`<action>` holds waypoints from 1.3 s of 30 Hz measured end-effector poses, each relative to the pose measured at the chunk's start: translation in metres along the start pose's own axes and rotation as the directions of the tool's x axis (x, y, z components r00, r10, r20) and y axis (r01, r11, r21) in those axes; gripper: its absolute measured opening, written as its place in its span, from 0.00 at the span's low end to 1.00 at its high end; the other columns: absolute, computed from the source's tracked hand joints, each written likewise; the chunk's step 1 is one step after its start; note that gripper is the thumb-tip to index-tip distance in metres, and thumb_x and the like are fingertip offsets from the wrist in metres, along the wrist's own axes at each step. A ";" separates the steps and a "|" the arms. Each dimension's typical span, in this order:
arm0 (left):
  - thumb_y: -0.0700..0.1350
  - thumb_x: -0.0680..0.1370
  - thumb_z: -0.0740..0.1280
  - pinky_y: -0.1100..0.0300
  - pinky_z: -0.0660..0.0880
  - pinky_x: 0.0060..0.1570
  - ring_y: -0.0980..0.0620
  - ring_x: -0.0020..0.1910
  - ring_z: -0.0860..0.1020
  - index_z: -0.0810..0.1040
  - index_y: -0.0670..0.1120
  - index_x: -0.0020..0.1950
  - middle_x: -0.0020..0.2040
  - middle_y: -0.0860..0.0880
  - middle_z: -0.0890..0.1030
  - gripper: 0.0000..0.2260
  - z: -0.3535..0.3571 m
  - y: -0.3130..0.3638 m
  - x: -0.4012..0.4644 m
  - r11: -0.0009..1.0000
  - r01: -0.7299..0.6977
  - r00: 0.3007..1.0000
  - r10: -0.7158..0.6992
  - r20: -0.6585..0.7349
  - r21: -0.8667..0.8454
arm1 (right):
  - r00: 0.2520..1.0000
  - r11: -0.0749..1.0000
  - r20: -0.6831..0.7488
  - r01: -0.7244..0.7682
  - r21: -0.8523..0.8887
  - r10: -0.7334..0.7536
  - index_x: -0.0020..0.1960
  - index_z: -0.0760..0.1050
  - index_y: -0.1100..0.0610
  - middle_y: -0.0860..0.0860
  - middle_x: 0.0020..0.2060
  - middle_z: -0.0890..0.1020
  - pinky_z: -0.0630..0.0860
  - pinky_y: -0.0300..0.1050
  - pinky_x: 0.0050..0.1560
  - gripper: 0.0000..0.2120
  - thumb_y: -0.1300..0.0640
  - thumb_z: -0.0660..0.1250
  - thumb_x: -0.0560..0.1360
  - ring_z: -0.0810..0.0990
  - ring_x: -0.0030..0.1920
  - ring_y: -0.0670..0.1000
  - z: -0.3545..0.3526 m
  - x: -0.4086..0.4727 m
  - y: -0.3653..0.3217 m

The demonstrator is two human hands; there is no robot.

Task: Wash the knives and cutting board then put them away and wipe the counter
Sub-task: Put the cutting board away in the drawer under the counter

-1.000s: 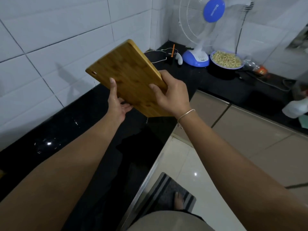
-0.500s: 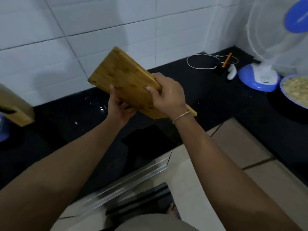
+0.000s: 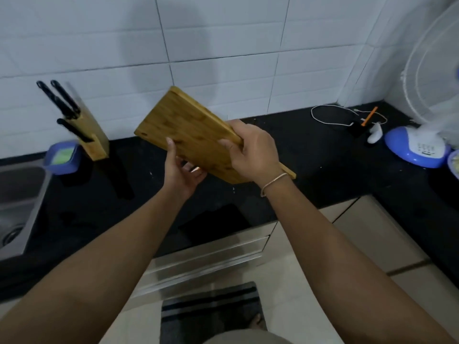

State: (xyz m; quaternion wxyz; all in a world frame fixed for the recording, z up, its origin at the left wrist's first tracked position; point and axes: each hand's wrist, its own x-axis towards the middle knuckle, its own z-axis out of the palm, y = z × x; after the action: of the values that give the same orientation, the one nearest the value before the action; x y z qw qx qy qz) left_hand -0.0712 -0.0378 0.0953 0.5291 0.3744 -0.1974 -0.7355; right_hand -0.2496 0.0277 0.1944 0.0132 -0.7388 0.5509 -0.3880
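Observation:
A bamboo cutting board (image 3: 191, 130) is held tilted in the air above the black counter (image 3: 323, 165). My right hand (image 3: 250, 150) grips its near right edge, fingers over the top face. My left hand (image 3: 182, 172) holds it from below, thumb on the top face. A wooden knife block (image 3: 95, 139) with three black-handled knives (image 3: 62, 103) stands on the counter at the left, against the white tiled wall.
A steel sink (image 3: 17, 204) is at the far left, with a blue tub (image 3: 62, 157) beside it. A white cable (image 3: 330, 117), small items and a blue-based fan (image 3: 417, 147) sit at the right corner. A striped mat (image 3: 211, 311) lies on the floor.
The view has swung left, bringing the knife block and sink into sight. Both hands keep holding the board, which has stayed above the counter.

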 end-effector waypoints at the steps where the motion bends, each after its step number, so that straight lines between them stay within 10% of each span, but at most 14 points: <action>1: 0.74 0.70 0.69 0.37 0.75 0.65 0.37 0.63 0.80 0.70 0.48 0.76 0.68 0.41 0.78 0.43 -0.008 0.000 -0.007 1.000 0.000 1.000 0.000 -0.001 -0.028 | 1.000 1.000 0.014 0.006 -0.013 -0.006 0.60 0.77 0.49 0.48 0.39 0.79 0.78 0.50 0.41 0.12 0.47 0.65 0.80 0.77 0.39 0.51 0.001 -0.004 -0.008; 39: 0.75 0.68 0.68 0.40 0.78 0.62 0.35 0.65 0.79 0.71 0.48 0.75 0.70 0.40 0.75 0.44 0.014 -0.073 -0.149 0.980 -0.198 0.964 0.193 -0.181 -0.012 | 0.969 0.944 0.013 0.238 0.229 -0.247 0.61 0.77 0.50 0.50 0.40 0.80 0.79 0.52 0.43 0.12 0.48 0.66 0.79 0.78 0.40 0.52 -0.065 -0.091 0.010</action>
State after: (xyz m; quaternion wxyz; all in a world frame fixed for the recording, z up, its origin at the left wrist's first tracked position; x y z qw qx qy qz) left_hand -0.1039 0.1250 0.1055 0.6200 0.4097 -0.1741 -0.6460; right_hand -0.3043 0.1251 0.1839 0.0606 -0.8026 0.4077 -0.4312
